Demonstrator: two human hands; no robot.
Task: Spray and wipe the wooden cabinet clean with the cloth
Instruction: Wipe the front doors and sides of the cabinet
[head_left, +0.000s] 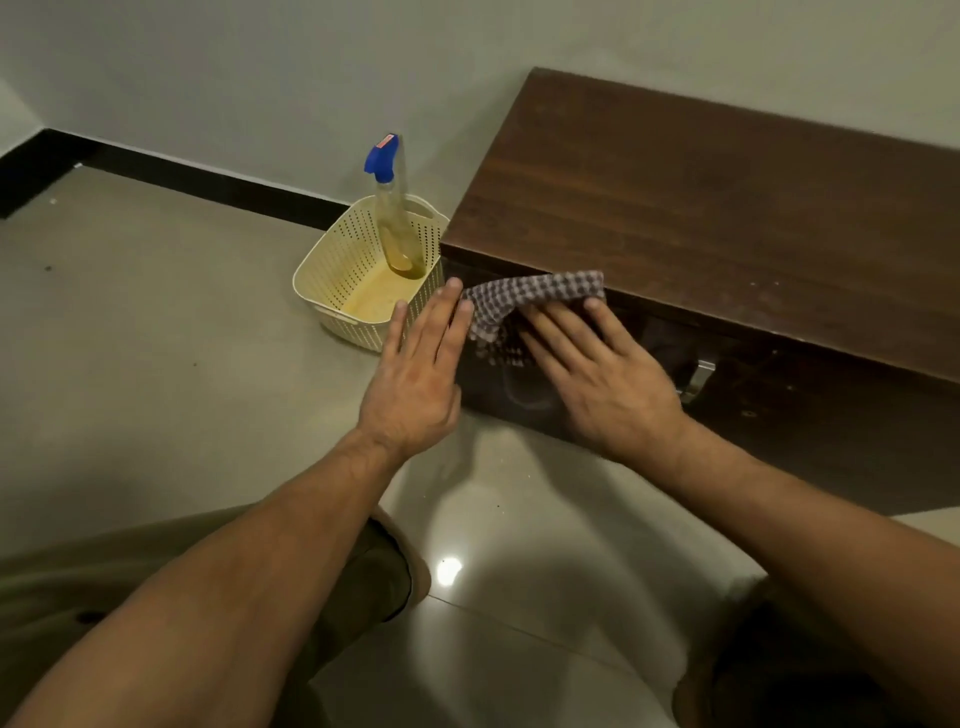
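Checked cloth (530, 301) pressed on dark wooden cabinet (701, 218) front; spray bottle (392, 218) upright in basket (332, 270)

Your right hand (602, 374) hides part of the cloth (530, 301) and cabinet (701, 208) front; the cabinet runs off the right edge. The spray bottle (392, 218) label is unreadable.

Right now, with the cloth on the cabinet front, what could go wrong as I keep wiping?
The checked cloth is pinned only by the right hand, flat against the cabinet front; its loose corner may bunch or slip out. A sweep rightward could snag the metal handle. The left hand is open beside the basket, where the spray bottle leans; a bump might tip it.
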